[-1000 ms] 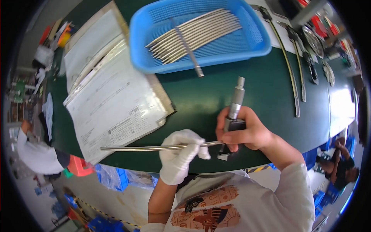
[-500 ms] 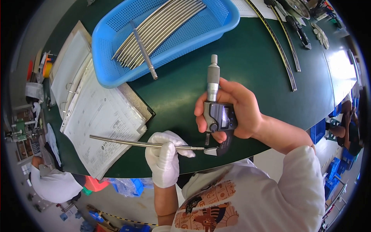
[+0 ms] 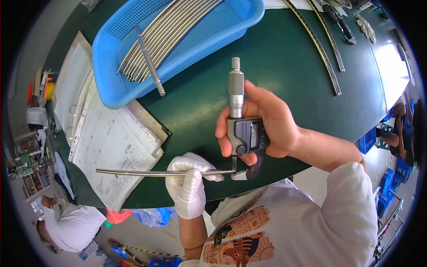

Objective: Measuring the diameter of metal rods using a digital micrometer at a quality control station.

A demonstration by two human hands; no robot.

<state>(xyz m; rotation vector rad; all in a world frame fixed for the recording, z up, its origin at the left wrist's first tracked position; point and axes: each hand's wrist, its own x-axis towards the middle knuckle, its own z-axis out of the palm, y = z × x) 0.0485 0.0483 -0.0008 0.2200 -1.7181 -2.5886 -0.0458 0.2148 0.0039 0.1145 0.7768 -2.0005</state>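
My right hand [image 3: 273,122], bare, is wrapped round a digital micrometer [image 3: 247,133], its thimble pointing away from me and its measuring jaws toward me. My left hand [image 3: 189,184], in a white glove, pinches a thin metal rod [image 3: 138,172] between thumb and fingers. The rod lies nearly level, its left part over printed sheets [image 3: 118,147]. Its narrower right end meets the micrometer's jaws, by the spindle tip and the anvil; whether both touch it I cannot tell.
A blue perforated basket [image 3: 104,84] holds several metal rods [image 3: 169,38], with a thicker grey rod [image 3: 150,62] across its rim. An open ring binder [image 3: 75,120] lies left. Two long rulers [image 3: 318,49], a black-handled tool [image 3: 340,24] and a glove [image 3: 365,29] lie far right. Another person sits at lower left.
The rod's left end has dropped a little toward me, so it lies more level. The micrometer has turned slightly, and its spindle now stands right at the rod's end. Both hands keep their grips.
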